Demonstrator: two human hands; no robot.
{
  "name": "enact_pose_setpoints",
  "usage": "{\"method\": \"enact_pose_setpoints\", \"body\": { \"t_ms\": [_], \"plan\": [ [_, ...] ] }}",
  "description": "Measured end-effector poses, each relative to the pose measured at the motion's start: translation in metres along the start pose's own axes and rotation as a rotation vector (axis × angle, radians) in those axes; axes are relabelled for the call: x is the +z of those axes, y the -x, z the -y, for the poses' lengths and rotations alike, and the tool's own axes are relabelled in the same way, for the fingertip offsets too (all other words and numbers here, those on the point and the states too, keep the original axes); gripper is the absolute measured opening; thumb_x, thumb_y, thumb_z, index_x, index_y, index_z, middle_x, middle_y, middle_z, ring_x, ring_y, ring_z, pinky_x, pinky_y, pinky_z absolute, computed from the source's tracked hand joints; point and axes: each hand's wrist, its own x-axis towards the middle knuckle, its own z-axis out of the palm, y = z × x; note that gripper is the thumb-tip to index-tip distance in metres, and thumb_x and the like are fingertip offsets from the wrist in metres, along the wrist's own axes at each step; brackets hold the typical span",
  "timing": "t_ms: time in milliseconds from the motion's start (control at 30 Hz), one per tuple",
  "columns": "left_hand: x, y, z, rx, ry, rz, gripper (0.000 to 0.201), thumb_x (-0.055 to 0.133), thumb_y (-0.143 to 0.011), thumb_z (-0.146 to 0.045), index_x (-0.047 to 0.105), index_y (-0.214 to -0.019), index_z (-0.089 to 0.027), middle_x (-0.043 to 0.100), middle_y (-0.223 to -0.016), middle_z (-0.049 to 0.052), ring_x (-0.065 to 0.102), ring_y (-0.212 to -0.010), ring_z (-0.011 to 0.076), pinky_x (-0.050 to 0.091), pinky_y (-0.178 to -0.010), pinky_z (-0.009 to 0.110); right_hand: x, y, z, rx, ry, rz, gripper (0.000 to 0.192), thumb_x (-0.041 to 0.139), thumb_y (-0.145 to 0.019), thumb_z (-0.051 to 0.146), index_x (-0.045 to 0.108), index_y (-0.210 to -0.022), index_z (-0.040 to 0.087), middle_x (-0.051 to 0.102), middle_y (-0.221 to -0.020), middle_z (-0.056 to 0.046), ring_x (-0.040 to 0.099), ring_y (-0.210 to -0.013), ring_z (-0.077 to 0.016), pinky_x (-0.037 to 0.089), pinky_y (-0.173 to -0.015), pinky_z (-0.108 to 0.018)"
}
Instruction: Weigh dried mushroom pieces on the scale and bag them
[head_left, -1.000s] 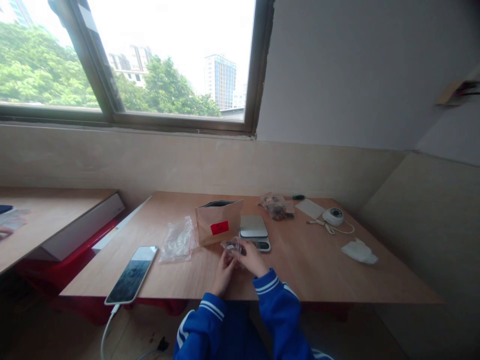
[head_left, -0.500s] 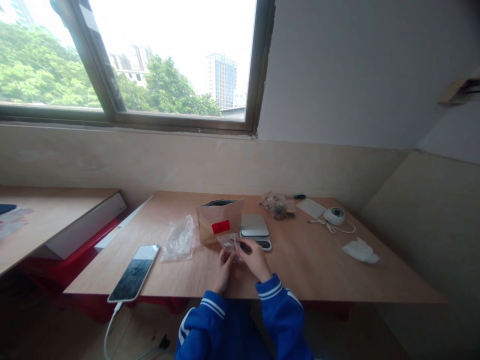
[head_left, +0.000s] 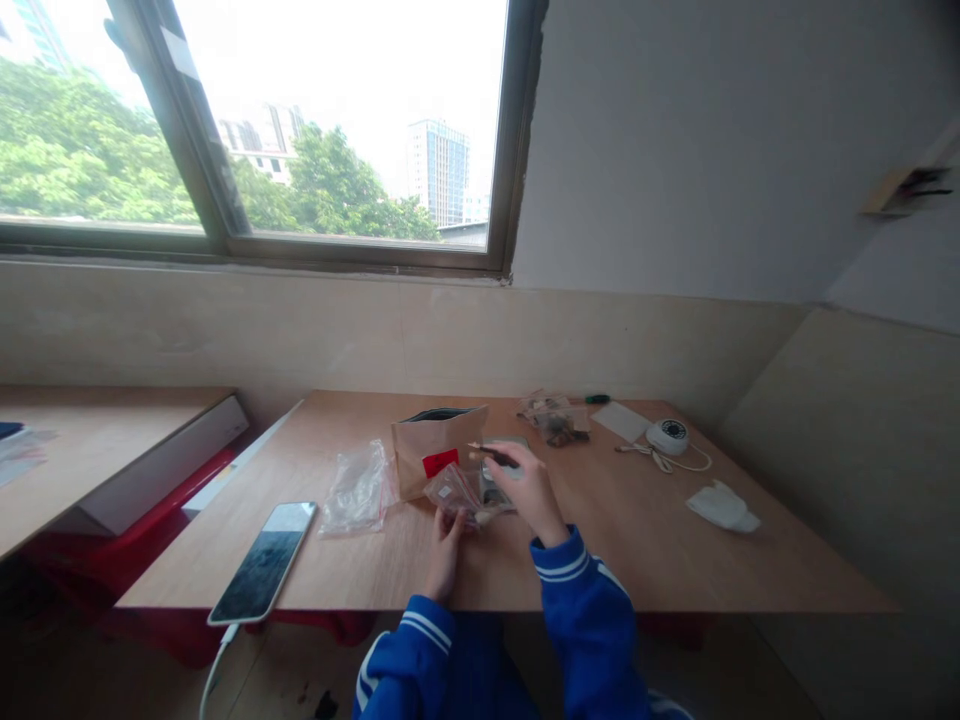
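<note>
My left hand (head_left: 445,550) is closed on a small clear zip bag (head_left: 451,488), which has a white label and red edge lines. My right hand (head_left: 531,492) pinches a thin dark object with a pale tip (head_left: 484,449), raised above the bag; its kind is too small to make out. Just behind the zip bag stands an open brown paper pouch (head_left: 411,455) with a red label (head_left: 440,463). A kitchen scale (head_left: 493,492) lies partly hidden behind my right hand.
Clear plastic bags (head_left: 356,490) lie left of the pouch, with a cabled phone (head_left: 264,565) nearer the front edge. Filled bags (head_left: 559,420) and a green-handled tool (head_left: 598,399) lie at the back. Rightward are a white dome camera (head_left: 667,435) and crumpled tissue (head_left: 722,506).
My right hand has lifted up and right, away from the zip bag, with the thin dark object between its fingers. My left hand still holds the bag, now more spread out.
</note>
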Motion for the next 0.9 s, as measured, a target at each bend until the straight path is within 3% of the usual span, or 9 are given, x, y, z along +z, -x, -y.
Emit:
{"method": "enact_pose_setpoints", "body": {
  "t_ms": [133,300,567,900],
  "plan": [
    [0.0,-0.002,0.004,-0.014,-0.008,-0.021,0.047,0.065,-0.073,-0.048,0.054,-0.108,-0.019,0.065,-0.095,0.005,0.062,-0.079,0.0183,0.048,-0.076,0.033,0.015,-0.056,0.035,-0.181,0.064,-0.004,0.018,0.056,-0.085,0.025,0.067,-0.1,0.022,0.064,-0.105,-0.007,0.056,-0.103,-0.0205,0.043,-0.094,-0.036],
    [-0.001,-0.005,0.008,-0.046,0.019,-0.007,0.053,0.066,-0.071,-0.05,0.052,-0.111,-0.018,0.065,-0.097,0.006,0.063,-0.076,0.0185,0.049,-0.073,0.033,0.034,-0.093,0.043,-0.236,0.314,0.238,0.016,0.058,-0.084,0.021,0.069,-0.096,0.017,0.063,-0.094,-0.009,0.052,-0.097,-0.0226,0.044,-0.089,-0.037],
    [-0.002,-0.002,0.002,-0.053,-0.013,-0.005,0.047,0.065,-0.072,-0.049,0.055,-0.108,-0.02,0.065,-0.1,0.006,0.063,-0.083,0.0213,0.05,-0.079,0.037,0.025,-0.096,0.027,-0.38,0.425,0.369,0.018,0.054,-0.088,0.022,0.071,-0.085,0.02,0.061,-0.092,-0.006,0.053,-0.088,-0.0183,0.043,-0.088,-0.034],
    [-0.002,-0.002,0.003,-0.066,-0.042,-0.038,0.049,0.066,-0.07,-0.051,0.056,-0.106,-0.02,0.066,-0.095,0.004,0.063,-0.078,0.0195,0.049,-0.08,0.035,0.015,-0.089,0.02,-0.35,0.291,0.219,0.02,0.05,-0.09,0.027,0.07,-0.09,0.024,0.059,-0.108,-0.005,0.051,-0.103,-0.0187,0.044,-0.092,-0.035]
  ]
}}
